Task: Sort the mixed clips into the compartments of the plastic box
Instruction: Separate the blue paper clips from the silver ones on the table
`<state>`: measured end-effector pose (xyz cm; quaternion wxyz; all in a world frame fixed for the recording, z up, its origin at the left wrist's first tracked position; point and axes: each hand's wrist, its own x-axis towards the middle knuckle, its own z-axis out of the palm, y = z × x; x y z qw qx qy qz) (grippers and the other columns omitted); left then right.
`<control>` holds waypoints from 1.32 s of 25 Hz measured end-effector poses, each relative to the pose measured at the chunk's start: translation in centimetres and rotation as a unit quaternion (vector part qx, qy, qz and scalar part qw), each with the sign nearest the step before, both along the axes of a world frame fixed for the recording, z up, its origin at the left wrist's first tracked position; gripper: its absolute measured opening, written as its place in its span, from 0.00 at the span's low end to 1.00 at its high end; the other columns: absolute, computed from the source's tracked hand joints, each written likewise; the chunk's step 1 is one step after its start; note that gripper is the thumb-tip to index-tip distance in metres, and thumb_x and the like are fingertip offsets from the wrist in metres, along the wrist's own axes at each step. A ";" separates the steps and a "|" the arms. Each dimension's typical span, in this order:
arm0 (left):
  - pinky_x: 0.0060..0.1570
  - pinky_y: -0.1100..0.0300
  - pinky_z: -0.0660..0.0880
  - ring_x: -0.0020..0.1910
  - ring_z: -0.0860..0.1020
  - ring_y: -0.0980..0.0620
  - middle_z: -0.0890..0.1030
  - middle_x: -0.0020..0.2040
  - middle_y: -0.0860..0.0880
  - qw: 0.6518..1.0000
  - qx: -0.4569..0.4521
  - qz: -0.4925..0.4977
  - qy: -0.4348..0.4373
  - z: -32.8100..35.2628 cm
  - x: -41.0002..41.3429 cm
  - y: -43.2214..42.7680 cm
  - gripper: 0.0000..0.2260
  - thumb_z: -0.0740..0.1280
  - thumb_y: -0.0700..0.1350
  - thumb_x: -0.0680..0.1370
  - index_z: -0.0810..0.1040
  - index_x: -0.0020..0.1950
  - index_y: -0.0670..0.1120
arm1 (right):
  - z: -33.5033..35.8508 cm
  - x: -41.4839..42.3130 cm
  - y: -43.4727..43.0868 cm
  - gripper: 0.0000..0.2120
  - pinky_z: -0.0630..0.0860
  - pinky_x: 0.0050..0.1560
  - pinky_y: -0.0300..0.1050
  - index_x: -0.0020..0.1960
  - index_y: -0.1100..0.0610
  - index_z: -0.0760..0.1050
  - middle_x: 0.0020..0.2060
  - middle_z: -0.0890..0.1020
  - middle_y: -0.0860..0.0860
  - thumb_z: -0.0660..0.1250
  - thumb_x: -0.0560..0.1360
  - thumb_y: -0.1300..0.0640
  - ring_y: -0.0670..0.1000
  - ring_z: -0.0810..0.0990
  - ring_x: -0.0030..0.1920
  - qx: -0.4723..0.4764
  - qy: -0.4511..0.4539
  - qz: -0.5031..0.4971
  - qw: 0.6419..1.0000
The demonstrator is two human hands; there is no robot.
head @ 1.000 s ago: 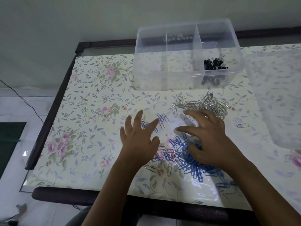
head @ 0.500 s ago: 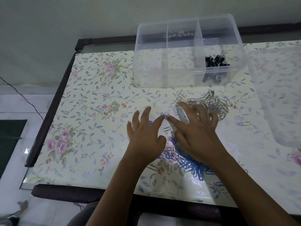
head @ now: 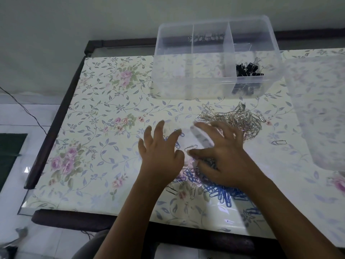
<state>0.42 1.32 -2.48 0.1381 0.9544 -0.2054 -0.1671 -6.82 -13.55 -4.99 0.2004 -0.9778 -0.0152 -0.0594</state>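
Nearest the person, well short of the plastic box [head: 186,86], a heap of blue paper clips [head: 222,192] lies on the flowered table [head: 104,128], with a few silver ones mixed in at its left edge. Over the far part of that heap the left hand [head: 160,156] hovers palm down, its fingers straight and spread wide, holding nothing. Just beside it, more in line with the box's right end, the right hand [head: 225,156] also spreads its fingers wide and grips nothing; its fingertips are blurred. A single silver clip [head: 190,147] lies between the two thumbs. Closer to the box, just before its front wall, sits a tangled pile of silver paper clips [head: 235,116], which the right fingers reach. The box's right compartment holds black binder clips [head: 248,69].
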 end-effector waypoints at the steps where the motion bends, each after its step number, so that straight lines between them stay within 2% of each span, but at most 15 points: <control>1: 0.71 0.45 0.47 0.75 0.46 0.45 0.51 0.76 0.49 1.000 -0.026 0.008 0.005 -0.1 0.2 0.1 0.23 0.57 0.49 0.74 0.65 0.70 0.56 | -0.3 0.1 0.0 0.17 0.53 0.62 0.59 0.49 0.43 0.82 0.69 0.69 0.54 0.56 0.68 0.46 0.59 0.62 0.66 -0.013 -0.003 0.001 1.000; 3: 0.71 0.49 0.49 0.75 0.49 0.48 0.55 0.76 0.50 0.998 -0.062 -0.012 0.023 0.0 0.4 0.2 0.27 0.54 0.51 0.67 0.69 0.68 0.56 | -0.5 0.3 -0.7 0.20 0.54 0.61 0.60 0.52 0.45 0.81 0.67 0.70 0.55 0.55 0.68 0.47 0.58 0.62 0.65 -0.024 -0.006 -0.081 0.996; 6: 0.73 0.50 0.45 0.76 0.46 0.51 0.53 0.77 0.53 0.989 -0.086 -0.090 0.078 0.0 -0.1 0.1 0.29 0.55 0.53 0.66 0.69 0.68 0.58 | -0.3 0.2 -1.7 0.23 0.58 0.57 0.62 0.55 0.52 0.78 0.67 0.69 0.58 0.52 0.68 0.49 0.55 0.59 0.63 -0.002 -0.025 -0.191 0.981; 8: 0.73 0.48 0.45 0.76 0.47 0.49 0.56 0.76 0.52 0.984 -0.112 -0.111 0.086 0.0 -0.3 0.1 0.27 0.57 0.53 0.66 0.72 0.65 0.58 | -0.2 0.2 -1.8 0.23 0.57 0.58 0.59 0.56 0.51 0.78 0.67 0.69 0.58 0.52 0.68 0.49 0.55 0.59 0.63 0.005 -0.035 -0.184 0.982; 9: 0.73 0.45 0.50 0.75 0.53 0.46 0.61 0.74 0.49 0.983 -0.136 -0.108 0.054 -0.2 -0.2 0.2 0.25 0.57 0.53 0.66 0.75 0.63 0.56 | -0.2 0.2 -1.5 0.22 0.57 0.58 0.57 0.56 0.50 0.78 0.67 0.69 0.57 0.53 0.68 0.49 0.56 0.60 0.64 0.008 -0.035 -0.162 0.986; 11: 0.68 0.45 0.61 0.69 0.64 0.42 0.71 0.67 0.45 0.983 -0.173 -0.050 -0.039 -0.2 0.4 0.6 0.24 0.58 0.51 0.66 0.78 0.59 0.49 | -0.4 0.2 -1.1 0.21 0.55 0.59 0.53 0.55 0.48 0.79 0.67 0.70 0.57 0.55 0.68 0.49 0.56 0.60 0.64 0.017 -0.035 -0.104 0.994; 12: 0.67 0.47 0.62 0.68 0.66 0.44 0.72 0.66 0.45 0.985 -0.162 -0.004 -0.058 0.0 0.6 0.8 0.24 0.58 0.50 0.66 0.78 0.59 0.47 | -0.4 0.1 -1.0 0.20 0.52 0.58 0.49 0.53 0.46 0.80 0.67 0.70 0.56 0.55 0.67 0.50 0.56 0.61 0.65 0.022 -0.032 -0.075 0.996; 14: 0.65 0.51 0.62 0.68 0.63 0.47 0.71 0.67 0.47 0.991 -0.111 0.068 -0.039 0.5 0.8 1.2 0.25 0.56 0.49 0.65 0.78 0.60 0.48 | -0.3 0.0 -0.9 0.18 0.48 0.56 0.42 0.47 0.44 0.83 0.66 0.72 0.51 0.57 0.64 0.49 0.55 0.61 0.65 0.046 -0.023 -0.023 0.998; 17: 0.67 0.51 0.60 0.71 0.59 0.49 0.66 0.71 0.50 0.994 -0.058 0.087 -0.022 0.8 0.7 1.5 0.21 0.58 0.49 0.69 0.77 0.61 0.53 | 0.2 0.0 -1.1 0.15 0.47 0.57 0.42 0.37 0.44 0.84 0.63 0.71 0.41 0.58 0.61 0.49 0.53 0.61 0.66 0.087 -0.022 0.028 0.996; 18: 0.69 0.49 0.57 0.73 0.55 0.47 0.62 0.73 0.50 0.996 -0.040 0.076 -0.008 0.9 0.7 1.4 0.20 0.60 0.48 0.72 0.75 0.63 0.55 | 0.3 -0.1 -1.2 0.15 0.48 0.58 0.45 0.37 0.45 0.84 0.62 0.71 0.41 0.58 0.60 0.50 0.52 0.62 0.65 0.093 -0.030 0.031 0.995; 20: 0.72 0.44 0.47 0.75 0.45 0.45 0.51 0.77 0.50 0.999 0.010 0.024 0.031 1.0 0.5 1.3 0.23 0.62 0.46 0.74 0.67 0.69 0.59 | 0.4 0.0 -1.1 0.18 0.51 0.59 0.51 0.40 0.46 0.84 0.60 0.73 0.43 0.57 0.60 0.50 0.53 0.63 0.64 0.097 -0.043 0.022 0.994; 23: 0.71 0.41 0.39 0.74 0.36 0.43 0.38 0.76 0.53 0.994 0.037 -0.088 0.060 0.8 -0.2 1.0 0.27 0.57 0.52 0.73 0.57 0.72 0.63 | 0.4 0.2 -1.0 0.20 0.54 0.57 0.54 0.44 0.49 0.83 0.58 0.77 0.50 0.56 0.61 0.52 0.53 0.66 0.62 0.083 -0.050 -0.008 0.995; 26: 0.71 0.43 0.41 0.75 0.38 0.45 0.41 0.77 0.53 0.996 0.007 -0.076 0.056 0.7 -0.2 1.2 0.33 0.52 0.53 0.67 0.53 0.73 0.62 | 0.3 0.3 -1.1 0.21 0.57 0.54 0.56 0.47 0.49 0.82 0.57 0.78 0.53 0.55 0.62 0.53 0.53 0.67 0.60 0.058 -0.057 -0.037 0.996; 30: 0.72 0.45 0.46 0.75 0.45 0.48 0.53 0.76 0.51 0.998 -0.051 -0.021 0.014 0.9 0.2 1.5 0.29 0.53 0.50 0.66 0.67 0.68 0.60 | -0.4 0.0 -0.5 0.23 0.53 0.57 0.50 0.53 0.44 0.80 0.62 0.75 0.53 0.55 0.63 0.51 0.56 0.66 0.62 0.007 -0.036 -0.028 0.999; 33: 0.72 0.44 0.43 0.74 0.41 0.48 0.48 0.76 0.54 0.998 -0.012 -0.054 0.038 1.0 0.0 1.4 0.25 0.56 0.51 0.70 0.66 0.68 0.62 | -0.3 0.1 -0.7 0.24 0.53 0.58 0.52 0.56 0.46 0.79 0.64 0.73 0.55 0.54 0.64 0.50 0.56 0.64 0.63 -0.017 -0.022 -0.067 0.997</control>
